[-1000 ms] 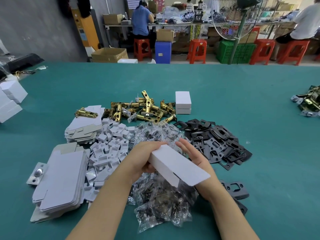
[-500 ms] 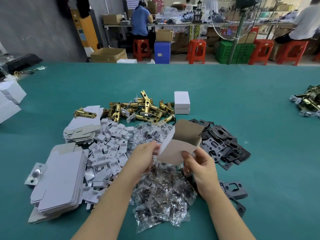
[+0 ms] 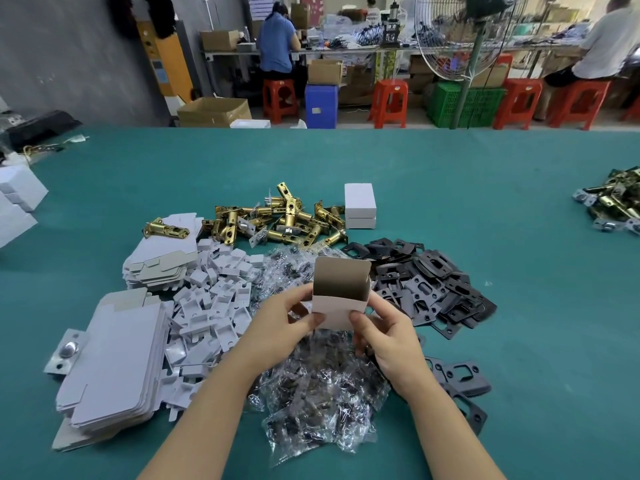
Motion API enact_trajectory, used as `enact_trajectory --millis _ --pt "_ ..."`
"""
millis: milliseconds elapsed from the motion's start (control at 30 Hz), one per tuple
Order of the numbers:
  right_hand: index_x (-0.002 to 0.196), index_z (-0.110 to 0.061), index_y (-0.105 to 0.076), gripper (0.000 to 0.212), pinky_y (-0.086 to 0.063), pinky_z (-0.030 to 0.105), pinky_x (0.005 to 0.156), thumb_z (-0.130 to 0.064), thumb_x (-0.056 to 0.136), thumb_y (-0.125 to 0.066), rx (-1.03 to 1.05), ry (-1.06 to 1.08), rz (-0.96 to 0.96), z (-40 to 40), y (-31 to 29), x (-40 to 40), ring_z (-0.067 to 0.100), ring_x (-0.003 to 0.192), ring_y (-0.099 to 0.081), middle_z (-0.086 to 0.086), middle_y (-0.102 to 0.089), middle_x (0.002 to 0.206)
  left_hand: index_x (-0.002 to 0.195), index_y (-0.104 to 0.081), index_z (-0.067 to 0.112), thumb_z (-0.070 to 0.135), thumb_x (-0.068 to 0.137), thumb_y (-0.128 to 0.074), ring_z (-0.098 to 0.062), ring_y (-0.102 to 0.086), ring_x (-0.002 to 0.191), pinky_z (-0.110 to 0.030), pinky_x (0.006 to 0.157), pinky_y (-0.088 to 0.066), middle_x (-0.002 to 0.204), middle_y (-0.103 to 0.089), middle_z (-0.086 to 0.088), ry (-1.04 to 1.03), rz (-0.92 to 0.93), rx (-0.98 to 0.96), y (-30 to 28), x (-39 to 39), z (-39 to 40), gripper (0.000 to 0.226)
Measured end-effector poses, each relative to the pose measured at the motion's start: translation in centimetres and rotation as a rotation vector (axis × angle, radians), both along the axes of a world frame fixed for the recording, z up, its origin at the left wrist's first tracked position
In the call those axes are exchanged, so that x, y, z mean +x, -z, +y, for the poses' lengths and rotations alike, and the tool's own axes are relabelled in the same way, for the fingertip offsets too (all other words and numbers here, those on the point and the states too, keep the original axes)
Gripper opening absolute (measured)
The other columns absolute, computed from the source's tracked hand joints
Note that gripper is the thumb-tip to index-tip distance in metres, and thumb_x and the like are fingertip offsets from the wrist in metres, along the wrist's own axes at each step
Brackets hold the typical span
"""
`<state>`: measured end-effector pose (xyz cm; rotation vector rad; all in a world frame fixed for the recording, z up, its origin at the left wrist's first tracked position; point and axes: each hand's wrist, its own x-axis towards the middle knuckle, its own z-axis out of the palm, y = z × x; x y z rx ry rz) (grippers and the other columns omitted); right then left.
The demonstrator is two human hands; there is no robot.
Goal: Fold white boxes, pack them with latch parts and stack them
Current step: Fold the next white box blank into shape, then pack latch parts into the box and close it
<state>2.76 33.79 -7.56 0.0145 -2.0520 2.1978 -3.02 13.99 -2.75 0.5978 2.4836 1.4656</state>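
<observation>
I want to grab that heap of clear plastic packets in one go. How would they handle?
The clear packets look crinkly and limp, so probably floppy. Their glossy film suggests they may slide apart. Each seems to hold small dark parts, likely light.

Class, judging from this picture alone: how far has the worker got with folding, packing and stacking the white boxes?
Done: two closed boxes sit stacked beyond the brass latches. In hand: left hand and right hand hold an open box, seemingly empty. Left: packing it, plus the flat blanks and black plates.
</observation>
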Motion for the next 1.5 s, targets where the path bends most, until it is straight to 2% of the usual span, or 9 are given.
enact_trajectory --millis 200,400,600,733,833,1033,1133,1267,1500 --pt "0.136 -0.042 -0.061 0.049 -0.050 0.021 0.068 -0.033 0.089 -0.070 0.023 -0.005 0.031 -0.2 -0.4 0.2 0.015 0.071 -0.060 0.011 -0.071 0.085 0.102 -0.061 0.070 0.019 0.093 -0.073 -0.001 -0.064 0.075 -0.011 0.060 -0.046 0.092 -0.070 0.025 -0.010 0.025 -0.008 -0.3 0.0 -0.1 0.053" --pt "0.137 -0.042 -0.062 0.048 -0.052 0.036 0.074 -0.033 0.090 -0.069 0.036 0.003 0.007 -0.2 -0.4 0.1 0.027 0.075 -0.054 0.035 -0.060 0.099 0.109 -0.065 0.059 0.019 0.093 -0.073 -0.003 -0.063 0.071 -0.012 0.060 -0.045 0.087 -0.071 0.016 -0.015 0.032 -0.016 0.2 -0.3 -0.3 0.044" --pt "0.123 -0.038 -0.069 0.029 -0.053 0.025 0.062 -0.032 0.095 -0.069 -0.020 0.100 0.022 -0.3 -0.7 0.0 0.012 0.066 -0.060 -0.003 -0.074 0.099 0.131 -0.060 0.044 0.019 0.094 -0.072 -0.004 -0.056 0.065 -0.018 0.060 -0.050 0.112 -0.068 0.026 -0.021 -0.011 0.072 0.3 -0.4 -0.3 0.047" --pt "0.107 -0.053 -0.069 0.028 -0.048 0.023 0.051 -0.027 0.099 -0.065 -0.077 0.275 -0.013 0.1 -0.7 -0.1 0.014 0.050 -0.054 -0.002 -0.063 0.063 0.104 -0.069 0.036 0.031 0.098 -0.063 -0.006 -0.053 0.058 -0.019 0.052 -0.046 0.088 -0.073 0.010 -0.144 -0.045 0.053 0.6 -1.4 -0.2 0.010" --pt "0.115 -0.047 -0.066 0.025 -0.049 0.024 0.049 -0.027 0.098 -0.067 -0.115 0.330 -0.031 0.3 -0.5 -0.2 0.013 0.049 -0.053 -0.005 -0.065 0.067 0.083 -0.066 0.022 0.036 0.103 -0.053 -0.008 -0.048 0.051 -0.023 0.047 -0.038 0.067 -0.063 0.004 -0.253 -0.022 -0.048 0.6 -3.6 0.1 0.028" --pt "0.120 -0.034 -0.062 0.023 -0.049 0.026 0.047 -0.025 0.099 -0.066 -0.099 0.343 -0.039 0.0 -0.5 -0.3 0.012 0.049 -0.052 -0.007 -0.071 0.081 0.110 -0.061 0.023 0.016 0.101 -0.053 -0.016 -0.064 0.078 -0.040 0.070 -0.060 0.100 -0.066 0.003 -0.385 0.112 -0.327 0.3 -10.8 1.7 0.013" --pt "0.127 -0.029 -0.061 0.029 -0.050 0.027 0.049 -0.028 0.098 -0.066 -0.083 0.335 -0.058 0.0 -0.6 -0.4 0.013 0.050 -0.053 -0.005 -0.073 0.088 0.130 -0.060 0.016 0.017 0.100 -0.051 -0.024 -0.064 0.093 -0.041 0.077 -0.057 0.121 -0.064 -0.007 -0.349 0.172 -0.525 0.8 -14.1 2.7 0.031" --pt "0.129 -0.029 -0.060 0.033 -0.050 0.026 0.049 -0.029 0.096 -0.067 -0.082 0.330 -0.076 -0.1 -0.5 -0.4 0.012 0.049 -0.053 -0.002 -0.074 0.091 0.146 -0.047 0.017 0.026 0.101 -0.050 -0.035 -0.038 0.136 -0.051 0.109 -0.038 0.144 -0.052 -0.012 -0.305 0.296 -0.766 1.4 -17.9 3.7 0.046" --pt "0.127 -0.031 -0.062 0.034 -0.049 0.027 0.047 -0.032 0.093 -0.068 -0.054 0.296 -0.087 -0.2 -0.2 -0.4 0.013 0.050 -0.053 0.000 -0.073 0.085 0.152 -0.033 0.012 0.015 0.101 -0.048 -0.038 -0.036 0.139 -0.052 0.104 -0.045 0.135 -0.057 -0.021 -0.394 0.144 -0.544 0.6 -23.9 5.7 0.054"
